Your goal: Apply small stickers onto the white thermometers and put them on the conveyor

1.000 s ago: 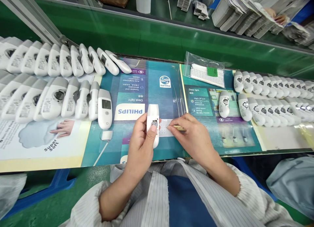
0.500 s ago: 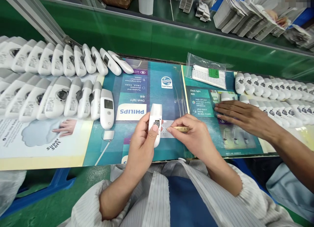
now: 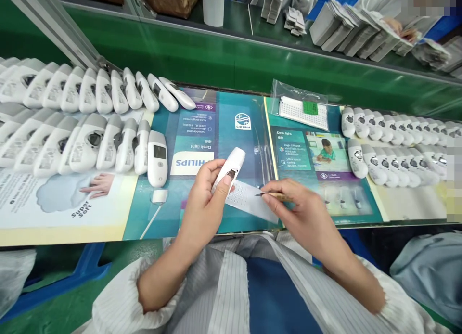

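My left hand is wrapped round a white handheld thermometer, which is tilted with its grey end up to the right. The thumb lies beside a dark opening on its face. In my right hand is a slim pencil-like tool with a yellowish shaft and a dark pointed tip. That tip is just above a translucent sheet with rows of small dots, which lies on the table partly behind my left hand. Left of my hands, another thermometer lies with its display and button facing up.
Two rows of thermometers stand leaning at the left, and more line the right side. A clear bag with dotted sheets lies at the back. Behind the green barrier are paper stacks, a white roll and co-workers' hands.
The thermometer in my left hand has tilted to the right. My right hand has drawn right, off the dots. The co-worker's hand at the right has gone, and one more thermometer shows there.
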The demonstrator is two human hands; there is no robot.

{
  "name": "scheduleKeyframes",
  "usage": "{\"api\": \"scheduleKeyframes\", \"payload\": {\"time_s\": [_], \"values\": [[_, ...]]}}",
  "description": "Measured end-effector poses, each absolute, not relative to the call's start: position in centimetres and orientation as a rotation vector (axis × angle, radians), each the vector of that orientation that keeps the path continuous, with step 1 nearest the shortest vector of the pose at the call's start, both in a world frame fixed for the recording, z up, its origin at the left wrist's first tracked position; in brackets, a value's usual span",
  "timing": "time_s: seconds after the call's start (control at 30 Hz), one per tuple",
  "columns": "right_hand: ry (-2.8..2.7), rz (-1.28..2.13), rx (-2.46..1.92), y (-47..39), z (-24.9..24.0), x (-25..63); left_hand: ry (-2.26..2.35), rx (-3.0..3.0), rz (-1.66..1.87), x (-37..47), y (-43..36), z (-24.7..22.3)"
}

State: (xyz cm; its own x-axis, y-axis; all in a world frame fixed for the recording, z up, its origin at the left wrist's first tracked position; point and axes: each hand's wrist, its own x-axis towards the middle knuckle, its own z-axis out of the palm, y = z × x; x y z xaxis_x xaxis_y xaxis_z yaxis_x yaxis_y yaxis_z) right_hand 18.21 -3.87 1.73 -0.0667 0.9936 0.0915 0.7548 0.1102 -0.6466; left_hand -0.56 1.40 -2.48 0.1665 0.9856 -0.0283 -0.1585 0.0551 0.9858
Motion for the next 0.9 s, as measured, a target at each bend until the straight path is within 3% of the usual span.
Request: {"api": "scheduleKeyframes", "payload": {"time_s": [0.17, 0.47, 0.9], "values": [[-1.98, 0.208, -1.709, -4.5, 1.2, 17.8, 1.092, 1.134, 1.349, -0.2, 0.1, -3.2], [-2.061, 0.053, -1.86, -1.1, -0.9, 15.8, 1.016, 0.951, 1.432, 0.4, -0.8, -5.0], [-1.983, 0.188, -1.839, -0.4, -1.2, 15.5, 1.029, 0.923, 1.367, -0.1, -0.8, -4.5]]}}
